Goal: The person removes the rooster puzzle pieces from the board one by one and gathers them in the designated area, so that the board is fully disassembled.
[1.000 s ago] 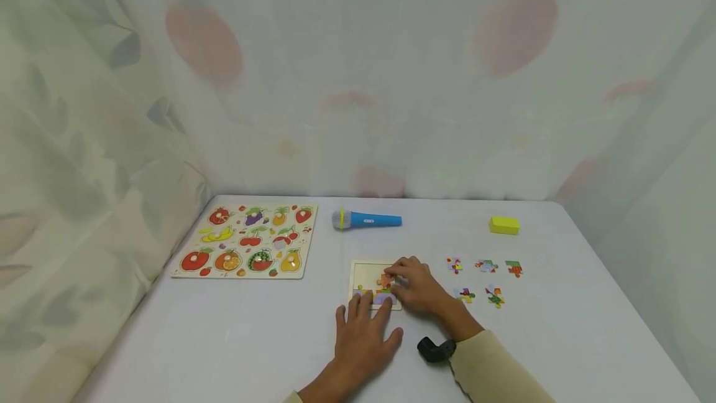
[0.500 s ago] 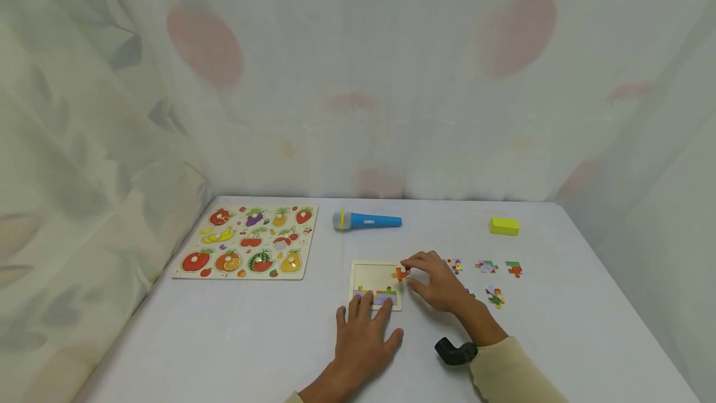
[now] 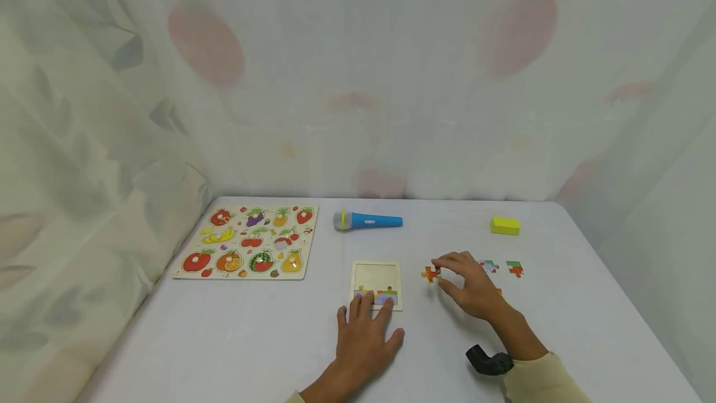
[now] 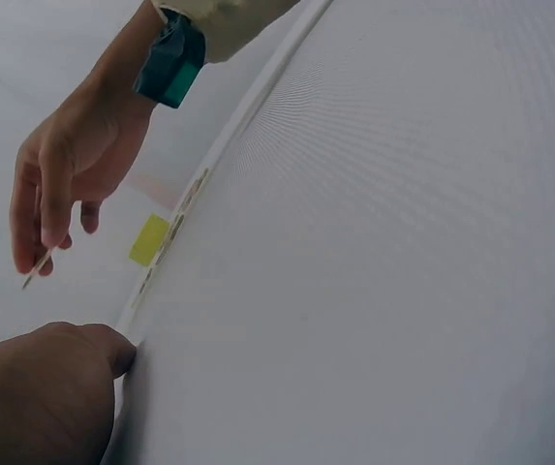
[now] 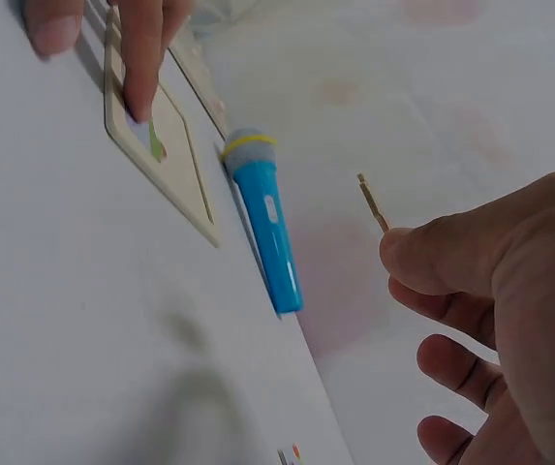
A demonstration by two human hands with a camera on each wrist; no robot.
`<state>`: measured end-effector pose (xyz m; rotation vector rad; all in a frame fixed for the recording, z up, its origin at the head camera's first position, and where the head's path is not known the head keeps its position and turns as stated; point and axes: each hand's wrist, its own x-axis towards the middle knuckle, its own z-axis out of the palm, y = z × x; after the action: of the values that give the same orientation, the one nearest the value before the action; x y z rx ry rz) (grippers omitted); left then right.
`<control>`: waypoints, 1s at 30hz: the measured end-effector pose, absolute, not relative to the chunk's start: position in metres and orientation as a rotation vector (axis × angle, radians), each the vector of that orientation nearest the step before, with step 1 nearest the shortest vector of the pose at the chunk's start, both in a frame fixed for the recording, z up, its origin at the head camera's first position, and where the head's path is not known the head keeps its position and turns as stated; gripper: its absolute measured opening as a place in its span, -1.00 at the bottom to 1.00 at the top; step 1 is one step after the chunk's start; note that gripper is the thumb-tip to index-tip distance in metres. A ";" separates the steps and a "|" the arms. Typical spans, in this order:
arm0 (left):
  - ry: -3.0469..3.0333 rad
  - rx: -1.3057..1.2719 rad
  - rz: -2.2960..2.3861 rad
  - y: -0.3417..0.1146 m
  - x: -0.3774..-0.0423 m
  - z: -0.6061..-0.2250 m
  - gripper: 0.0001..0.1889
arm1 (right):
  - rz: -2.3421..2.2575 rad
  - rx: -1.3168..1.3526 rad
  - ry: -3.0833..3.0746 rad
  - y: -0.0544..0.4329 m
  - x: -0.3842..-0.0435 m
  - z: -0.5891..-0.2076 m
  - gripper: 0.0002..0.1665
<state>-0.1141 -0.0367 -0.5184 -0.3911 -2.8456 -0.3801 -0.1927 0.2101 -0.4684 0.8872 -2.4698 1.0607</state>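
Note:
Between thumb and fingertips, my right hand (image 3: 470, 285) pinches an orange jigsaw piece (image 3: 429, 274), lifted off the table right of the puzzle tray. In the right wrist view this piece (image 5: 372, 201) appears edge-on as a thin wooden strip. My left hand (image 3: 366, 344) lies with fingers spread, its fingertips resting on the near edge of the small wooden puzzle tray (image 3: 377, 272). Purple-and-green pieces (image 3: 386, 296) lie along the tray's near side, partly covered by those fingers. Several loose jigsaw pieces (image 3: 514, 268) lie beyond and beside my right hand, some hidden behind it.
A fruit peg puzzle board (image 3: 246, 242) lies at the left of the table. Toward the back are a blue toy microphone (image 3: 369, 221) and, farther right, a yellow block (image 3: 504, 226). Curtains printed with fruit and leaves hang around the back and sides.
My right hand has carried the orange jigsaw piece out of the tray and to the right, over the table. My left hand has stayed on the tray's near edge.

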 end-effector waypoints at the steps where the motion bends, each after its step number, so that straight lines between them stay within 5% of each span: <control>1: -2.844 -0.390 -0.382 -0.037 -0.114 -0.518 -0.38 | 1.059 0.877 -2.467 0.214 -0.191 -0.468 -0.48; 30: -2.846 -0.402 -0.412 -0.037 -0.114 -0.519 -0.40 | 0.850 0.524 -2.569 0.325 -0.164 -0.489 -0.47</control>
<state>-0.1140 -0.0374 -0.5194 -0.4023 -2.8460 -0.4123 -0.1643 0.3251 -0.4886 0.5235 -2.5695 0.8499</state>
